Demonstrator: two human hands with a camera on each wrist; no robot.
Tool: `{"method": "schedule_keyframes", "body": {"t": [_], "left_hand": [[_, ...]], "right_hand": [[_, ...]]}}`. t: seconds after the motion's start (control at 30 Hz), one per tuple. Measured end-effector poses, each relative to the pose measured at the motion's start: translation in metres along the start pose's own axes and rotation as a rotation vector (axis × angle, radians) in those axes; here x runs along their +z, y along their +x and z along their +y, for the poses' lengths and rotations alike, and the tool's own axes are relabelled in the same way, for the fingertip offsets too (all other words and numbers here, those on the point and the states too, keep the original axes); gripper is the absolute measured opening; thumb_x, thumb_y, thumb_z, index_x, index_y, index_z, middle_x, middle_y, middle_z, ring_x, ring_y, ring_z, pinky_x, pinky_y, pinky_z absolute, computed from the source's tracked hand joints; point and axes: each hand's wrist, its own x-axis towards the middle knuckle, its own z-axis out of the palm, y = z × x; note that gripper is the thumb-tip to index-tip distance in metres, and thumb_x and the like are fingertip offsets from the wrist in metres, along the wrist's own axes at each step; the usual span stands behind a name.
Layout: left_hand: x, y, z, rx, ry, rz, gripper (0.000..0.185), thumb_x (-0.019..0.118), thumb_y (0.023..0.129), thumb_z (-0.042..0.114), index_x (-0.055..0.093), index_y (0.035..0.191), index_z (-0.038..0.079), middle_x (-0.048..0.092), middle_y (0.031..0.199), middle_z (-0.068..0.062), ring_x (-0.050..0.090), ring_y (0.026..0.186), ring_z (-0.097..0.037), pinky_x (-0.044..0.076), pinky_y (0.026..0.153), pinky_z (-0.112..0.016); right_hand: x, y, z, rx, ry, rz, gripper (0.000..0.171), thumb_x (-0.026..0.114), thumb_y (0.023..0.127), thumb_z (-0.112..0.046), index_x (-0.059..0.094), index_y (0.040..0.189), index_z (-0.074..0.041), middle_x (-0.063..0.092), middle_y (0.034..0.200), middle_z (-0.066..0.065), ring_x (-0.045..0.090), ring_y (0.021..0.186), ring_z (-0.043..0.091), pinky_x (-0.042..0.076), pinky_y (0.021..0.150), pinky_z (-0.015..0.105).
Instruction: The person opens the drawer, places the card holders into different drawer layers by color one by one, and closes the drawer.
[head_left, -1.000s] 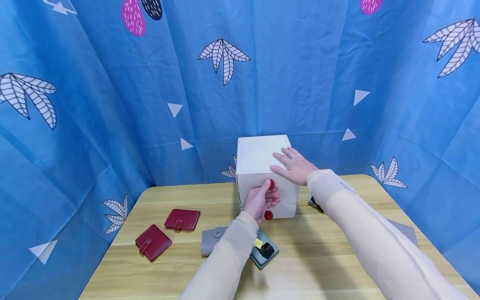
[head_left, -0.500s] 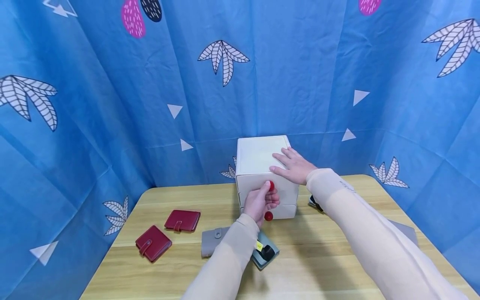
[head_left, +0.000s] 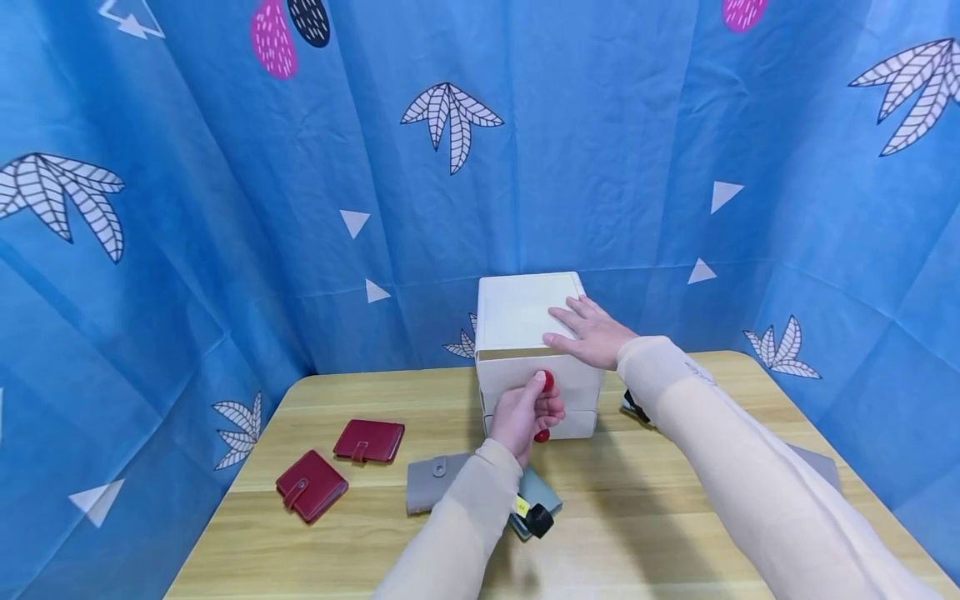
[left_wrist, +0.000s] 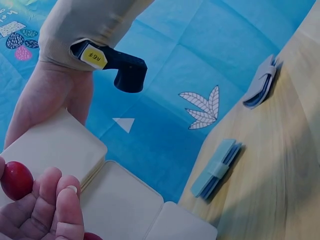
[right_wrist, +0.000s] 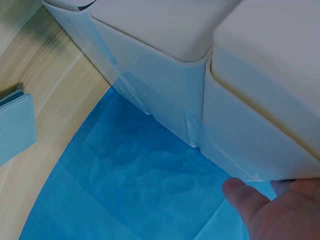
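A white drawer box (head_left: 521, 308) stands at the back of the table in the head view. My left hand (head_left: 522, 419) pinches the upper drawer's red knob (head_left: 548, 382) between thumb and fingers. That drawer (head_left: 510, 375) is out a little, with a thin gap below the top panel. Partly behind the left hand is the lower red knob (head_left: 542, 436). My right hand (head_left: 588, 335) rests on the box's top at its right front edge, fingers spread. In the left wrist view, the held knob (left_wrist: 17, 181) shows beside curled fingers.
Two red wallets (head_left: 312, 486) lie at the left of the wooden table (head_left: 630, 533). A grey wallet (head_left: 433, 483) and a blue-green wallet (head_left: 542, 492) are partly under the left forearm. Another grey wallet (head_left: 816, 465) lies at right, partly hidden by the right sleeve. Blue curtain surrounds the table.
The upper drawer has come slightly out toward me, opening a gap under the top panel. My left hand has moved slightly nearer with the knob. The right hand stays on the box.
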Motion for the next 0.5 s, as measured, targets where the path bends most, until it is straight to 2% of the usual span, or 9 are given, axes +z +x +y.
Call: {"method": "schedule_keyframes", "body": {"t": [0.5], "left_hand": [[-0.0007,-0.0080,-0.0042,0.017,-0.008,-0.014,0.052,0.057,0.094,0.043,0.066,0.101,-0.008,0.067,0.079,-0.008,0.063,0.070,-0.017,0.053,0.066,-0.024]], "right_hand": [[-0.0004,-0.0005,0.0014,0.014,0.022,-0.015,0.077,0.037,0.093,-0.066,0.023,0.154,-0.020,0.008,0.161,0.012,-0.006,0.146,0.033,0.008,0.113,0.060]]}}
